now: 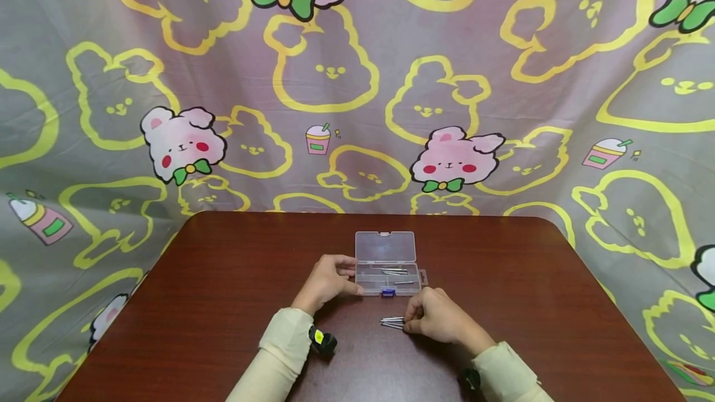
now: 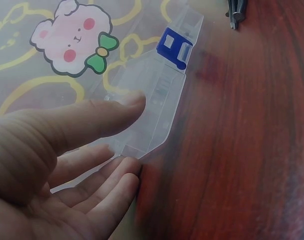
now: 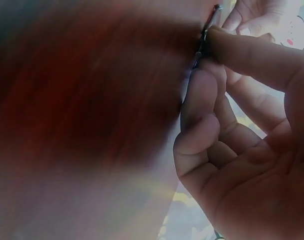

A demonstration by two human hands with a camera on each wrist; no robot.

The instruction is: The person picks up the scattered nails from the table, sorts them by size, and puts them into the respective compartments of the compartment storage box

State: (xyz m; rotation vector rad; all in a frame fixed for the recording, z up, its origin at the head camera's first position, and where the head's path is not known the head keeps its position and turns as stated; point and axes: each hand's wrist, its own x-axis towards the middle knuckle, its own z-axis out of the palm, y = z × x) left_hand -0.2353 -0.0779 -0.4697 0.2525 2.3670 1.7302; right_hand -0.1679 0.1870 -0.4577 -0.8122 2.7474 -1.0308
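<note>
A clear plastic compartment box (image 1: 371, 286) lies on the table with its lid (image 1: 385, 247) raised at the back and a blue latch (image 1: 388, 292) in front. Several thin metal rods (image 1: 395, 272) are in its compartments. My left hand (image 1: 331, 279) is at the box's left side. Its fingertips touch the side near the corner, with the thumb (image 2: 106, 116) extended above them. More thin metal rods (image 1: 391, 321) lie in front of the box. At their right ends my right hand (image 1: 441, 315) pinches a rod (image 3: 208, 32) between thumb and forefinger.
The brown table (image 1: 234, 278) has its far edge against a grey cartoon-print curtain (image 1: 357, 129), which also runs along both sides. A hanging tab (image 1: 423, 277) sticks out from the box's right side. Dark bands (image 1: 322, 341) circle both sleeved wrists.
</note>
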